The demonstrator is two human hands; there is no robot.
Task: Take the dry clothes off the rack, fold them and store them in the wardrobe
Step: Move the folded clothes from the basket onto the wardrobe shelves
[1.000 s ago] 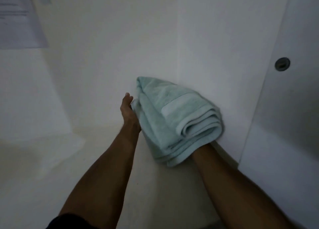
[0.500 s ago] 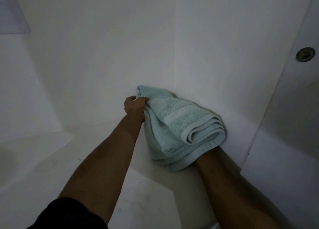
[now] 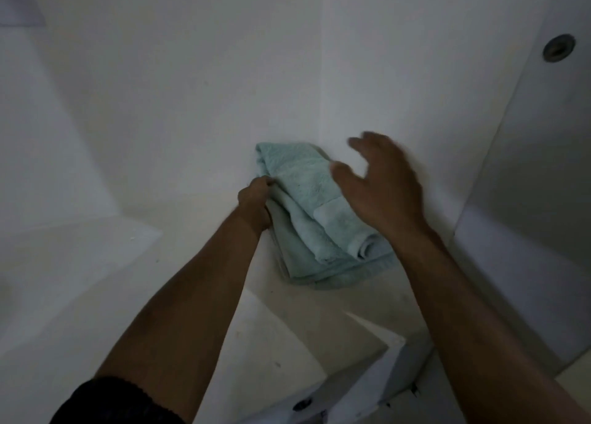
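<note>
Towel [image 3: 303, 180] sat on shelf [image 3: 144, 279], left hand [image 3: 254, 201] gripping its edge, right hand [image 3: 380, 184] spread above; tugging could unfold the stack.

One head-worn wide-angle view, looking forward and down into a white wardrobe corner [image 3: 323, 110], close in at arm's length, both forearms reaching up from the bottom edge.

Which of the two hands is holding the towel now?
The left hand: its fingers pinch the left edge of the folded towel. The right hand is spread open above it.
</note>
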